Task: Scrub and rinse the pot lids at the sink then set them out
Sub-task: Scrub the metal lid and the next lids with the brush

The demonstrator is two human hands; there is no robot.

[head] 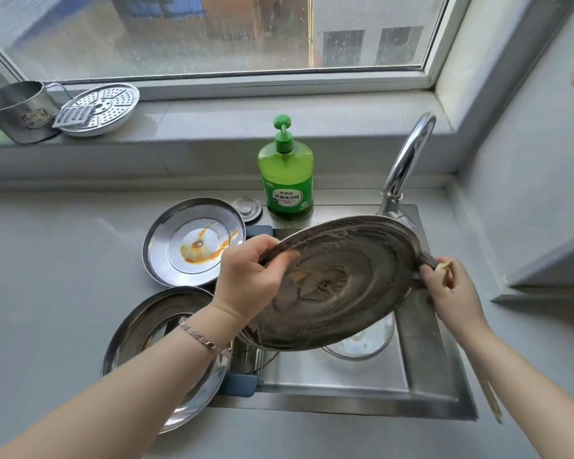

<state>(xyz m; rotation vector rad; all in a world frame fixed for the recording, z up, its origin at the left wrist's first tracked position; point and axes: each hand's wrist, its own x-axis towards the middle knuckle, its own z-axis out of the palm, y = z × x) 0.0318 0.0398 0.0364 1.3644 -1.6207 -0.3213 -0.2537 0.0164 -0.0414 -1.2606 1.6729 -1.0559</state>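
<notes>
Steel lid in left hand (scrubber in right hand)

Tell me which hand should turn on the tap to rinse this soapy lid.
Probably right: the right hand is nearest the faucet, though it holds a wooden stick; the left hand grips and supports the lid.

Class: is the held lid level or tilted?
Tilted: the lid shows its sudsy inner face to the camera; left hand grips its rim, right hand holds a brush.
</notes>
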